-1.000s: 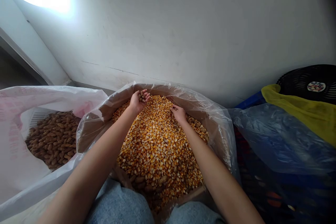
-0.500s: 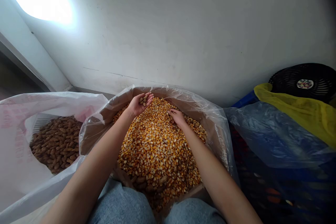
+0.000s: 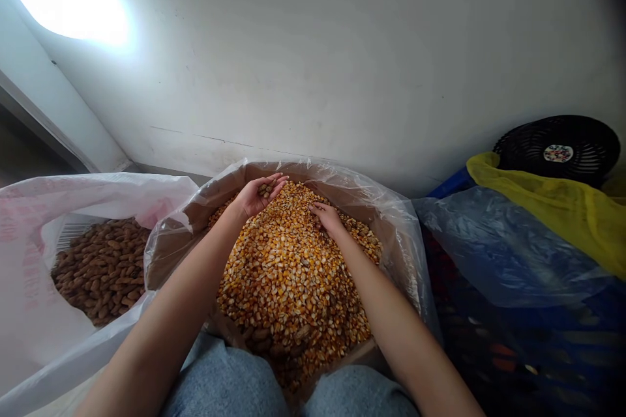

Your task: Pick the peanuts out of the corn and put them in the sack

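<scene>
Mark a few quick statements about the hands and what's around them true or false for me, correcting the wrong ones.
1. The left hand cups peanuts in its palm. True.
2. The right hand is inside the white sack. False: it is at the corn.
3. The white sack is filled with corn. False: a heap of peanuts shows in it.
4. Clear plastic surrounds the corn. True.
5. The yellow mesh lies left of the corn. False: it lies to the right.

Light at far left blown out, blue-white halo. Wall fades grey toward right; far right corner vignetted black. Corn kernels fairly sharp. Near right crate in deep shadow, detail lost.
</scene>
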Available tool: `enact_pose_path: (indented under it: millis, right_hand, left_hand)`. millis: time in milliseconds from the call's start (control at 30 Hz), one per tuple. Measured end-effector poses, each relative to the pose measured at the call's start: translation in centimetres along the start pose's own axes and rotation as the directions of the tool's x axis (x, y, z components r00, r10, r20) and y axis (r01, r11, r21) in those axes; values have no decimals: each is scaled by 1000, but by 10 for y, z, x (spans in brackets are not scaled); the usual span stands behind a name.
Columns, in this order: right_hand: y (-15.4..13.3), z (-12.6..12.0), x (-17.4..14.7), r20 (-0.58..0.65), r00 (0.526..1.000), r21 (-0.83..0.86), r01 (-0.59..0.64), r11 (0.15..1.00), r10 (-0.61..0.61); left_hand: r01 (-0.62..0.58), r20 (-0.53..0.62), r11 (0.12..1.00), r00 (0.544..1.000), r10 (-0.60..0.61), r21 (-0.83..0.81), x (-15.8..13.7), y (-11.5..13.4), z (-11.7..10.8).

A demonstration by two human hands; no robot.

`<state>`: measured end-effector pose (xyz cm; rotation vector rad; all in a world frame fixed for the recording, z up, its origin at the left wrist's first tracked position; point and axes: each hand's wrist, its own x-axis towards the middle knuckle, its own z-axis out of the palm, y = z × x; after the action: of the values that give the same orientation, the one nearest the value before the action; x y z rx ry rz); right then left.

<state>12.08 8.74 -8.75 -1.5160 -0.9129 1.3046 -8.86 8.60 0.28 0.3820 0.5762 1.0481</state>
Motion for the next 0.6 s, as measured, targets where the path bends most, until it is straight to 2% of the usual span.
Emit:
enact_pose_path:
  millis: [133, 300, 433, 600]
  right_hand:
    - [-4, 0, -4, 21, 999, -45, -37, 998, 38]
    - [-6, 0, -5, 30, 999, -153, -24, 988, 29]
    - [-6, 3, -3, 36, 998, -279, 59, 959, -51]
    - [-7, 4, -1, 67, 984, -378, 179, 908, -166]
  left_hand:
    - [-21, -72, 1000, 997, 20, -12, 2, 1, -2]
    - [-58, -148, 998, 987, 56, -8, 2, 1, -1]
    - [-72, -193, 994, 977, 86, 77, 2, 0, 0]
    - [-108, -191, 978, 971, 142, 177, 1, -1, 2]
